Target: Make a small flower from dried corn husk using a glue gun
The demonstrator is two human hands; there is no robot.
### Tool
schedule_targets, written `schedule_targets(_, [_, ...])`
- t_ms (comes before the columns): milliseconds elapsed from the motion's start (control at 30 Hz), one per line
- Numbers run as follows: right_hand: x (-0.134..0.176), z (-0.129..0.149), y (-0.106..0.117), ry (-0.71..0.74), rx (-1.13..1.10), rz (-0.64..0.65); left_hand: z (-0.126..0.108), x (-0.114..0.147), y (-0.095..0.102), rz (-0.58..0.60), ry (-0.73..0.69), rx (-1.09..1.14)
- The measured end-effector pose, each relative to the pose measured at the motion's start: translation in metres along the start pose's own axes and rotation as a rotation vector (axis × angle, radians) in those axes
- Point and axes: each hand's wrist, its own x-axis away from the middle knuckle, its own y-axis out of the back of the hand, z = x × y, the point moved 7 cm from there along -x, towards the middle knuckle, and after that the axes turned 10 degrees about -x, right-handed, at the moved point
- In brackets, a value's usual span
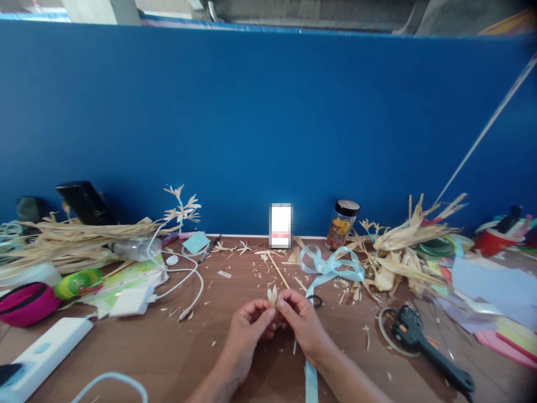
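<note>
While a pink pouch and a white power bank lie at the desk's left edge, a heap of dried straw stretches along the back left, touching the blue partition. Just right of it a white charger sits with its cable looping toward the middle, and a green tape roll lies beside the pouch.

Near the front middle of the desk the left hand and right hand meet, their fingertips touching. Both sets of fingers are pinched on a small straw flower, whose pale petals stand up just above the thumbs, between the two hands. A thin stick lies on the desk just behind the flower, pointing toward the back edge.

Right of the hands a light blue ribbon curls in loops, one strand running down under the right wrist to the front edge; black scissor handles peek out just beside the right hand. A jar with a black lid stands at the back edge. Farther right lies a pile of corn husks, then a black glue gun near the front right, well apart from the hands. Coloured paper sheets cover the right edge. Straw scraps litter the wood all around, though nothing lies between the fingers and the flower.
</note>
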Motion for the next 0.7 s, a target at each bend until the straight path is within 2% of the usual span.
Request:
schedule_targets(267, [0.0003,0.0025,0.0055,0.027,0.028,-0.107,-0.0042,0.0002,0.0013,-0.015,-0.026,-0.025])
schedule_targets(700, [0.0046,0.0046,0.0006,0.058,0.069,-0.114,-0.001,-0.0007,0.0005,0.002,-0.028,0.005])
